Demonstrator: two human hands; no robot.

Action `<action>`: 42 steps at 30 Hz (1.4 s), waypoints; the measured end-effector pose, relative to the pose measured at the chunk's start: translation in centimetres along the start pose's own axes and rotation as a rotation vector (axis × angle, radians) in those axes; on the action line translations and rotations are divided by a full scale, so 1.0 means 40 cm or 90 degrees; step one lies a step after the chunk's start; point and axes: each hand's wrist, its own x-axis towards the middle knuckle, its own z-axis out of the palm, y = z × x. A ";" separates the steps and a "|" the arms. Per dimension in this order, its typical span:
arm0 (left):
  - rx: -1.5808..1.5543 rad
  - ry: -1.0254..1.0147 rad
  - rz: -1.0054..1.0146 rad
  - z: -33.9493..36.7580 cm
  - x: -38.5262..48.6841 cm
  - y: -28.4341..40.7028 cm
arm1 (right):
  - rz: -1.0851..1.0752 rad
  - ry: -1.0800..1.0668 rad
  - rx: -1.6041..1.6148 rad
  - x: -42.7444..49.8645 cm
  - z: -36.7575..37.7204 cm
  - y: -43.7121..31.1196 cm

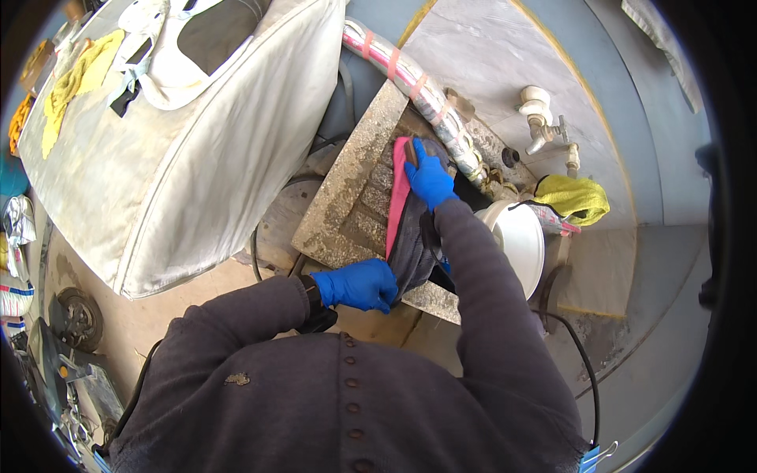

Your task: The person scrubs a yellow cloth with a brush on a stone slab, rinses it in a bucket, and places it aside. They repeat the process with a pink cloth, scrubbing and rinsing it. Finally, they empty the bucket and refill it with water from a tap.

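A wet dark grey garment (414, 251) with a pink panel (399, 195) lies stretched across a ridged stone washing slab (361, 159). My left hand (358, 287), in a blue rubber glove, is closed around the garment's near end at the slab's front edge. Farther up the cloth is my right hand (430, 180), gloved in the same blue. Its fingers are around a brown block (410, 152), perhaps a scrubbing brush, pressed to the garment beside the pink panel. The block's underside is hidden.
Right of the slab stands a white bucket (520, 242). A foil-wrapped pipe (437, 109) slants along the slab's far side. A tap (539, 133) projects from the wall, near a yellow-green cloth (571, 198). At left, a large white fabric cover (236, 154) bears several cloths.
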 end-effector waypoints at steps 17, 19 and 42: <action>-0.031 0.016 0.017 -0.002 -0.002 -0.008 | -0.059 -0.046 0.010 -0.067 -0.014 -0.004; 0.005 0.002 -0.011 0.001 -0.007 -0.002 | -0.267 -0.057 0.082 -0.228 -0.025 -0.011; -0.034 -0.044 -0.039 -0.020 0.005 0.017 | -0.018 0.011 0.043 0.042 0.030 0.081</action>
